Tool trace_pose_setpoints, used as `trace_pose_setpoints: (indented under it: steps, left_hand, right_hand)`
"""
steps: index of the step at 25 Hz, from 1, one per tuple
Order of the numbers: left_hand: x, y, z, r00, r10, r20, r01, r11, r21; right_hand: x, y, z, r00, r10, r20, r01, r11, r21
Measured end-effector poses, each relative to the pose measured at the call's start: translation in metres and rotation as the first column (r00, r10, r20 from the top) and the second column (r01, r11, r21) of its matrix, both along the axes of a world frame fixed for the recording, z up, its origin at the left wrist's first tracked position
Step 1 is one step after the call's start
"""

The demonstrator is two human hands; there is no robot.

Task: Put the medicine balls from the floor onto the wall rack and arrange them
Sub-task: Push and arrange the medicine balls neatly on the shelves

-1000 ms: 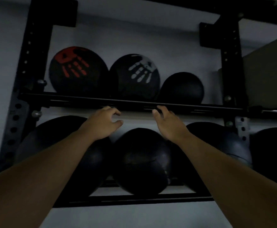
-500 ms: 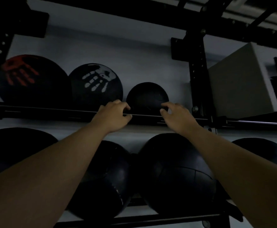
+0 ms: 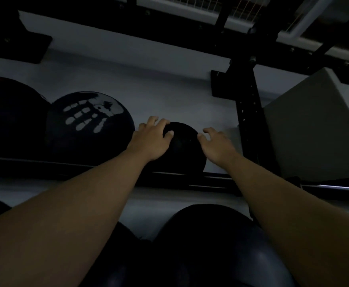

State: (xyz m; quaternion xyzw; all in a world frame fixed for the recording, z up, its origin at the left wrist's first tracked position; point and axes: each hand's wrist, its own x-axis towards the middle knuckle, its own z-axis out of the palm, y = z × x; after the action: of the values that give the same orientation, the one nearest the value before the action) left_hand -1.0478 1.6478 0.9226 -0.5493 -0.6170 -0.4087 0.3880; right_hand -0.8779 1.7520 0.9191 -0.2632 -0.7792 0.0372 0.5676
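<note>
A small plain black medicine ball sits on the upper rail of the black wall rack. My left hand lies on its upper left side with fingers curled over the top. My right hand is at its right side, fingers spread; contact is hard to tell in the dim light. Left of it stand a black ball with a white handprint and a ball with a red handprint. Larger dark balls fill the lower shelf under my forearms.
A black perforated upright stands just right of the small ball. A grey box sits beyond it on the right. A dark beam and wire mesh run overhead. The wall behind is pale.
Both hands rose from the rail up to the small black ball; the left hand now rests on it. The view tilted upward and closer to the rack.
</note>
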Motion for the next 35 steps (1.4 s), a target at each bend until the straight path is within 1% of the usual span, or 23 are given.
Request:
trace_pose_setpoints:
  steps: [2, 4, 7, 10, 13, 15, 19, 23, 27, 30, 32, 35]
  left_hand:
    - [0.009, 0.023, 0.010, 0.999, -0.014, 0.029, 0.013, 1.000, 0.017]
    - [0.017, 0.044, 0.018, 0.999, -0.003, 0.040, 0.003, 1.000, 0.002]
    - [0.018, 0.065, 0.025, 0.999, 0.032, 0.021, -0.032, 0.999, -0.007]
    - [0.013, 0.076, 0.023, 0.997, 0.076, -0.032, -0.073, 0.993, 0.088]
    - [0.009, 0.078, 0.019, 0.994, 0.076, -0.076, -0.063, 0.985, 0.160]
    - [0.006, 0.079, 0.018, 0.995, 0.074, -0.061, -0.059, 0.975, 0.212]
    - [-0.002, 0.077, 0.012, 0.996, 0.082, 0.018, -0.083, 0.947, 0.310]
    - [-0.005, 0.076, 0.014, 0.993, 0.094, 0.065, -0.110, 0.942, 0.317]
    - [0.004, 0.083, 0.016, 0.984, 0.127, 0.122, -0.160, 0.935, 0.316]
    - [0.004, 0.087, 0.010, 0.984, 0.137, 0.112, -0.169, 0.915, 0.366]
    - [0.003, 0.084, 0.008, 0.989, 0.125, 0.085, -0.148, 0.919, 0.365]
    - [-0.001, 0.079, 0.005, 0.991, 0.124, 0.048, -0.133, 0.939, 0.318]
  right_hand:
    - [-0.006, 0.022, 0.009, 0.997, 0.064, -0.043, -0.067, 0.996, -0.066]
    - [-0.011, 0.041, 0.014, 0.992, 0.111, -0.052, -0.118, 0.982, -0.145]
    - [-0.024, 0.062, 0.019, 0.970, 0.220, -0.099, -0.237, 0.946, -0.222]
    - [-0.045, 0.075, 0.021, 0.935, 0.314, -0.163, -0.348, 0.896, -0.275]
    - [-0.061, 0.077, 0.026, 0.908, 0.336, -0.249, -0.402, 0.867, -0.296]
    - [-0.067, 0.075, 0.034, 0.896, 0.361, -0.258, -0.427, 0.861, -0.278]
    - [-0.078, 0.068, 0.049, 0.883, 0.412, -0.225, -0.456, 0.868, -0.198]
    - [-0.092, 0.072, 0.062, 0.876, 0.425, -0.229, -0.463, 0.873, -0.150]
    - [-0.090, 0.076, 0.065, 0.879, 0.439, -0.184, -0.463, 0.880, -0.111]
    - [-0.089, 0.080, 0.061, 0.887, 0.439, -0.144, -0.453, 0.889, -0.074]
    - [-0.089, 0.082, 0.059, 0.886, 0.445, -0.127, -0.450, 0.893, -0.005]
    - [-0.088, 0.083, 0.058, 0.899, 0.427, -0.099, -0.407, 0.897, 0.173]
